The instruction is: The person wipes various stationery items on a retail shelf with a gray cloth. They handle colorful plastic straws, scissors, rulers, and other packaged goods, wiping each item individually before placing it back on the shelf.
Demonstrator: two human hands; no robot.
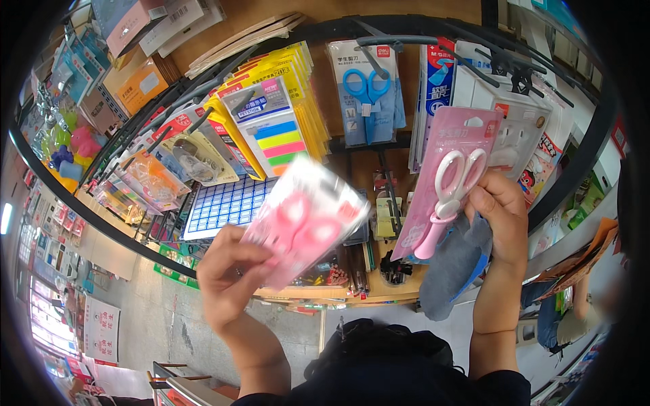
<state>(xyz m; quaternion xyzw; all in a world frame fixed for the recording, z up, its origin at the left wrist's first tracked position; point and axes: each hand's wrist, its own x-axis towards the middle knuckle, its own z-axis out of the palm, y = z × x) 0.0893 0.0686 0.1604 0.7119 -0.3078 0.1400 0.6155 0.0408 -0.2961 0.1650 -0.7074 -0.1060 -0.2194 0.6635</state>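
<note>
My left hand pinches the lower corner of a pink-and-white pack of scissors, tilted and a little blurred. Pink handles show through its clear cover. A second pack of scissors, with white handles and a pink sheath on a pink card, stands upright in my right hand, thumb pressed on its edge. A grey cloth with a blue edge hangs under that same hand; how it is held is hidden. Between and beyond my hands, blue-handled scissors hang in a pack on a hook.
Metal hooks stick out of a black-framed rack. Yellow packs and coloured sticky flags hang left of the blue scissors. White boxed goods hang behind my right hand. Another person is at the far right.
</note>
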